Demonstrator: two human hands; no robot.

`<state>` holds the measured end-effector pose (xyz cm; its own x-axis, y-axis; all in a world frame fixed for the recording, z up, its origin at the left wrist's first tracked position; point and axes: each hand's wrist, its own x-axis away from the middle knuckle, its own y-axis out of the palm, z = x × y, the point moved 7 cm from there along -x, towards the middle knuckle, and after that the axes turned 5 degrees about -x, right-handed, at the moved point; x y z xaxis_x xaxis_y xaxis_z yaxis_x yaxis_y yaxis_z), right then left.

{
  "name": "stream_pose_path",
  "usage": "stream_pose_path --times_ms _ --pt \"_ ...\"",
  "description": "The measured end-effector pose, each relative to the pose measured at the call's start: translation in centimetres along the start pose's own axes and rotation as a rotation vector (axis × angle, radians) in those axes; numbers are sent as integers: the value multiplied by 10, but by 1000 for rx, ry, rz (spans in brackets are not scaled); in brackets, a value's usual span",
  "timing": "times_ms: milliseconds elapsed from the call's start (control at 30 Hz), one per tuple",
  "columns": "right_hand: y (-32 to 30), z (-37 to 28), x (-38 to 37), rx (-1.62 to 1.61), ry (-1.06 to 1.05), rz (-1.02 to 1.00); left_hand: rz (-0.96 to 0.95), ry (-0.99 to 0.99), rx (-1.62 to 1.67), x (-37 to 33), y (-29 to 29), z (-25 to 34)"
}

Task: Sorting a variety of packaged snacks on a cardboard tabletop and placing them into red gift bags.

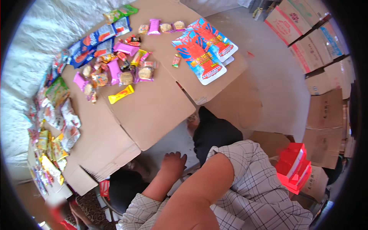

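Note:
My left hand hangs low in front of the cardboard-covered table, between my dark-clad knees. Its fingers are loosely apart, and I see nothing in them. My right forearm runs down past the lower edge, so that hand is out of view. Across the cardboard lie a yellow wrapped bar, purple-wrapped sweets, round biscuits in clear wrappers and a small green-and-red sweet. Flat red-and-blue printed bags overlap at the table's far right.
Blue snack packs and white packets line the table's left side, with yellow packets nearer. Red boxes are stacked at my right. Cardboard cartons stand along the right wall. Something red and white at lower left is blurred.

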<state>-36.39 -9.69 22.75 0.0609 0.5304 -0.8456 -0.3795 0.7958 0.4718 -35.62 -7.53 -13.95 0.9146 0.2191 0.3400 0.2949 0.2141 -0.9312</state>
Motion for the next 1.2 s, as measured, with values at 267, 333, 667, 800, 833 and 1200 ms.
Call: stream_pose_path --times_ms 267,333,667,800,833,1200 --pt "48 -8 39 -412 1148 -122 -97 -166 74 31 -39 -14" --pt "18 -14 51 -260 1080 -100 -23 -295 90 59 -58 -31" --pt "-75 22 110 1220 1186 -247 538 -791 583 243 -92 -52" --pt "-97 36 151 1494 1135 -471 661 -846 1284 261 26 -23" --pt "-103 37 159 1531 1206 -537 598 -864 1518 262 39 -12" --pt "-149 64 190 1787 1220 -747 406 -1237 1358 327 252 -7"
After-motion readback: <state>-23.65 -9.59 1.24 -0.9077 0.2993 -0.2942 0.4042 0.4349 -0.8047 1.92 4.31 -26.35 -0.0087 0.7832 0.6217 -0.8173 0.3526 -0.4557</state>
